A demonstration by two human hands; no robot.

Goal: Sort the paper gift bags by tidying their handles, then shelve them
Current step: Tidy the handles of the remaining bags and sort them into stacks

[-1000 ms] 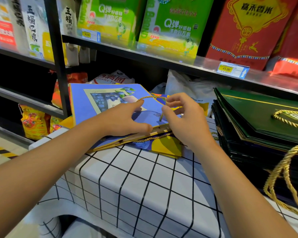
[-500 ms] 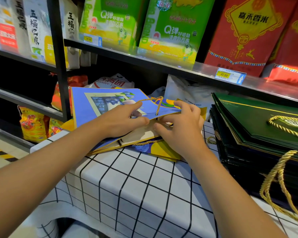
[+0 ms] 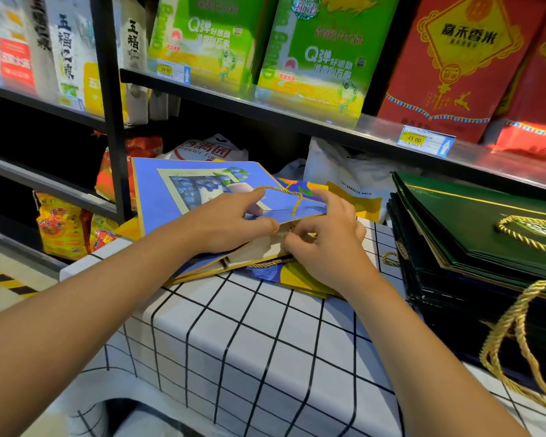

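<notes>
The left hand (image 3: 230, 223) lies at the centre of the frame on top of a blue gift bag (image 3: 171, 200), fingers curled over the bag's open mouth, with the thumb along the raised upper edge and the forefinger stretched toward the gold rope handle (image 3: 281, 193) that lies looped across the blue face. The right hand (image 3: 328, 238) sits just beside it to the right, its upper fingers resting on the bag's lifted top edge while thumb and forefinger pinch together at the brown inner lip of the opening; what exactly they pinch is too small to tell. The blue gift bag lies flat, its mouth slightly parted, on a few more blue and yellow bags (image 3: 297, 279) whose own gold cord shows beneath. All of these rest on a surface (image 3: 234, 342) covered in white cloth with a black grid, at the middle of the frame. At the right edge a stack of dark green gift bags (image 3: 470, 241) lies flat, with thick gold rope handles (image 3: 517, 326) hanging over its front. Across the top of the frame a shelf (image 3: 328, 121) carries green boxes (image 3: 312, 52) and a red box (image 3: 460, 58), with a yellow price tag (image 3: 423, 141) on its edge.
</notes>
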